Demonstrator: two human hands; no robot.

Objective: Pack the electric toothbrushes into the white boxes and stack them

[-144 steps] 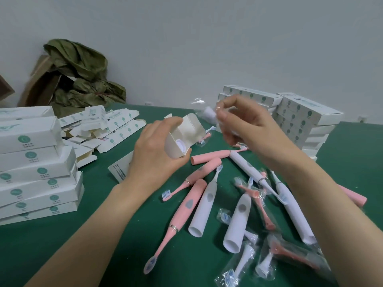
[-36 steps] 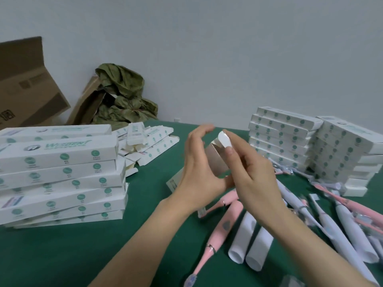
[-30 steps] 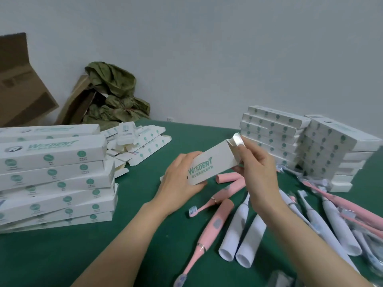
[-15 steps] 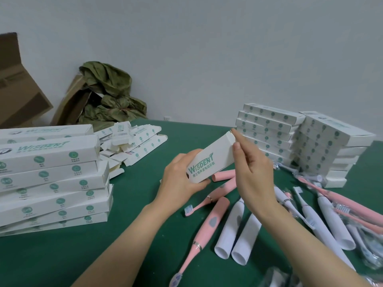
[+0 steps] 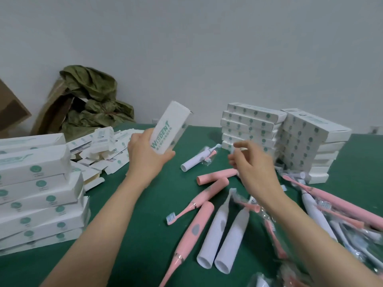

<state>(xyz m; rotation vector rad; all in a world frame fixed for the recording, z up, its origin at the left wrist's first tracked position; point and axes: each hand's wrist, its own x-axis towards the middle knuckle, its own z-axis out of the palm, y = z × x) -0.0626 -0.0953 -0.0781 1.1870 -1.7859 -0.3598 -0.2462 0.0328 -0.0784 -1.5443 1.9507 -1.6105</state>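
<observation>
toothbrush box (image 5: 169, 129), smooth white card oblong, gripped by left hand (image 5: 146, 156); right hand (image 5: 253, 164) loosely open, blurred.

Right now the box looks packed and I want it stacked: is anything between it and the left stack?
Nothing visible. The left hand holds the box in the air, and the path left to the stack is open; the flat cartons lie lower, behind it.

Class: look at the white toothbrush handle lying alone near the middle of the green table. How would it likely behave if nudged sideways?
The white toothbrush handle looks round and smooth, so it would probably roll. Its rigid look suggests it won't flex. The green table looks cloth-covered, which may slow it.
</observation>
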